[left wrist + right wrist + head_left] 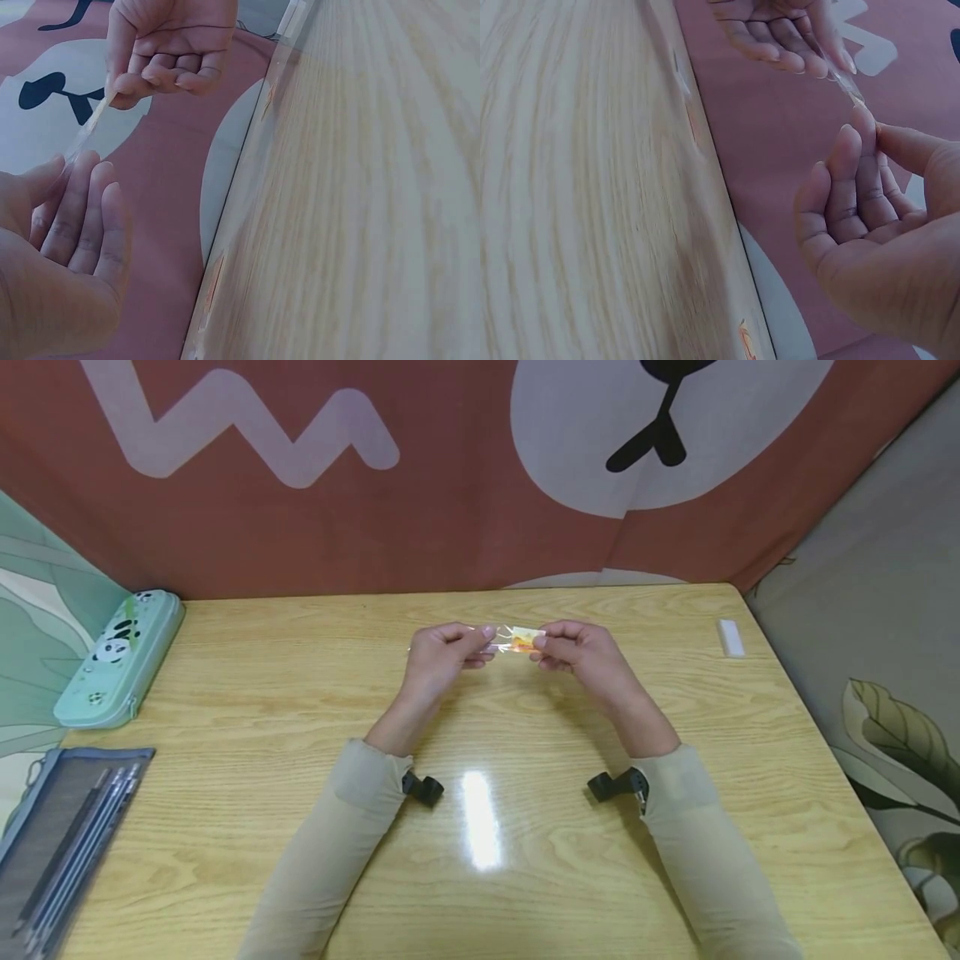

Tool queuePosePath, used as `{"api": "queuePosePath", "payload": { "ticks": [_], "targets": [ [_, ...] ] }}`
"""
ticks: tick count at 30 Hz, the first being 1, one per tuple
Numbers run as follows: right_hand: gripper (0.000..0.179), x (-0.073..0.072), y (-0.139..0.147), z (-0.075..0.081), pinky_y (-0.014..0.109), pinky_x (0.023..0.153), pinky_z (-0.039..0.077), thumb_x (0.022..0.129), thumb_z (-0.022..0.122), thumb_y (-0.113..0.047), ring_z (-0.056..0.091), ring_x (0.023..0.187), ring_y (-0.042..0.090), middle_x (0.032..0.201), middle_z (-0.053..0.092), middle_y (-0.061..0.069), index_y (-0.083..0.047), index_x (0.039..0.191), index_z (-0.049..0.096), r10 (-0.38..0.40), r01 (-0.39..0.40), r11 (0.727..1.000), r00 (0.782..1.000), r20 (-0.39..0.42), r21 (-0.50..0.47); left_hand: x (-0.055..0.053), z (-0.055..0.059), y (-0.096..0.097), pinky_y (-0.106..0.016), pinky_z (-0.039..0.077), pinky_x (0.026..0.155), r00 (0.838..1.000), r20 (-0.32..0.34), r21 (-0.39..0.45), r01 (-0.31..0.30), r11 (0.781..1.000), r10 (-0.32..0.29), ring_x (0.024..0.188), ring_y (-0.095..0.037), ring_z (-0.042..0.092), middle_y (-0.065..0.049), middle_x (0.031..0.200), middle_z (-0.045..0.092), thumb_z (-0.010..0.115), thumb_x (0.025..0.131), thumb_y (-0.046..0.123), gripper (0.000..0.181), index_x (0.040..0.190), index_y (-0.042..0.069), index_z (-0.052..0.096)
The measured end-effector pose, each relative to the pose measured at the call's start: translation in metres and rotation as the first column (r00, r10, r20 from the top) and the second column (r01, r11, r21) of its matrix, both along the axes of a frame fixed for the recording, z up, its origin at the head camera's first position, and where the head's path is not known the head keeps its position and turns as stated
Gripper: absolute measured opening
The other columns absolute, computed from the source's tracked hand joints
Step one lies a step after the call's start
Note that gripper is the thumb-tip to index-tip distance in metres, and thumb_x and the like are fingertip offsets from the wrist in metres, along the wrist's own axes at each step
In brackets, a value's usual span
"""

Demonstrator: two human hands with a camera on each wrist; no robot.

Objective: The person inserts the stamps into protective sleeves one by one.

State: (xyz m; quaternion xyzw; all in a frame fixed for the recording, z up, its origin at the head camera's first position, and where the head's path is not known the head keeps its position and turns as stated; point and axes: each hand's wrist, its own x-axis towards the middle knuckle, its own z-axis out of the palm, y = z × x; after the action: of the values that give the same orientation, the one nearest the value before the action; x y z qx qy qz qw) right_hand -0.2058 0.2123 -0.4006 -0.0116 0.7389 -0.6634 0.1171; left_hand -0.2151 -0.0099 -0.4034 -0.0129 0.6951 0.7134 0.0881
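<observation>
A small clear plastic packet with a yellow-and-orange piece at its right side is stretched between both hands above the far half of the table. My left hand pinches its left end between thumb and fingers. At the other end, my right hand pinches the coloured part. Seen edge-on in the left wrist view, the packet looks thin and flat. In the right wrist view, the remaining fingers of the right hand are loosely bent, below the packet. What exactly the packet contains cannot be made out.
A mint-green pencil case with panda pictures lies at the far left. Nearer, a grey mesh pouch holds several pencils. A small white block sits near the table's right edge. A reddish cloth hangs behind the table.
</observation>
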Motion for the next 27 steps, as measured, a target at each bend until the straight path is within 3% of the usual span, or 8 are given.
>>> {"api": "queuePosePath", "payload": {
  "ticks": [6, 14, 20, 27],
  "targets": [
    [0.018, -0.0001, 0.0032, -0.0002, 0.025, 0.080, 0.061, 0.101, 0.063, -0.018, 0.067, 0.077, 0.009, 0.085, 0.073, -0.005, -0.003, 0.110, 0.064, 0.007, -0.003, 0.996, 0.999, 0.048, -0.090, 0.0002, -0.0003, 0.0009, -0.031, 0.065, 0.078, 1.000, 0.005, -0.033, 0.014, 0.999, -0.014, 0.081, -0.015, 0.076, -0.011, 0.091, 0.079, 0.077, 0.092, 0.030, 0.035, 0.102, -0.004, 0.077],
    [0.013, -0.0004, -0.0014, -0.0013, 0.021, 0.076, 0.060, 0.101, 0.061, -0.011, 0.067, 0.077, 0.008, 0.085, 0.072, -0.005, -0.001, 0.109, 0.063, 0.013, -0.008, 0.994, 0.999, 0.049, -0.106, 0.0007, 0.0001, 0.0015, -0.030, 0.065, 0.077, 1.000, -0.005, -0.023, 0.005, 1.000, -0.005, 0.080, -0.014, 0.076, -0.010, 0.090, 0.079, 0.077, 0.092, 0.028, 0.034, 0.101, -0.004, 0.076],
    [0.014, 0.0002, -0.0012, -0.0018, 0.022, 0.076, 0.060, 0.101, 0.061, -0.010, 0.068, 0.078, 0.008, 0.084, 0.072, -0.005, 0.001, 0.108, 0.063, 0.035, -0.031, 0.997, 0.998, 0.048, -0.074, 0.0017, 0.0006, 0.0012, -0.031, 0.065, 0.078, 1.000, -0.014, -0.028, 0.000, 1.000, 0.000, 0.079, -0.014, 0.076, -0.009, 0.089, 0.079, 0.078, 0.092, 0.028, 0.030, 0.097, -0.001, 0.078],
    [0.020, 0.0007, -0.0003, 0.0010, 0.024, 0.079, 0.060, 0.101, 0.062, -0.014, 0.068, 0.080, 0.008, 0.084, 0.072, -0.007, 0.003, 0.111, 0.064, 0.055, -0.054, 0.998, 0.997, 0.052, -0.030, 0.0022, 0.0001, 0.0041, -0.038, 0.065, 0.082, 0.998, -0.026, -0.040, 0.048, 0.998, -0.049, 0.078, -0.015, 0.075, -0.011, 0.089, 0.079, 0.076, 0.093, 0.024, 0.029, 0.098, -0.005, 0.077]
  ]
}}
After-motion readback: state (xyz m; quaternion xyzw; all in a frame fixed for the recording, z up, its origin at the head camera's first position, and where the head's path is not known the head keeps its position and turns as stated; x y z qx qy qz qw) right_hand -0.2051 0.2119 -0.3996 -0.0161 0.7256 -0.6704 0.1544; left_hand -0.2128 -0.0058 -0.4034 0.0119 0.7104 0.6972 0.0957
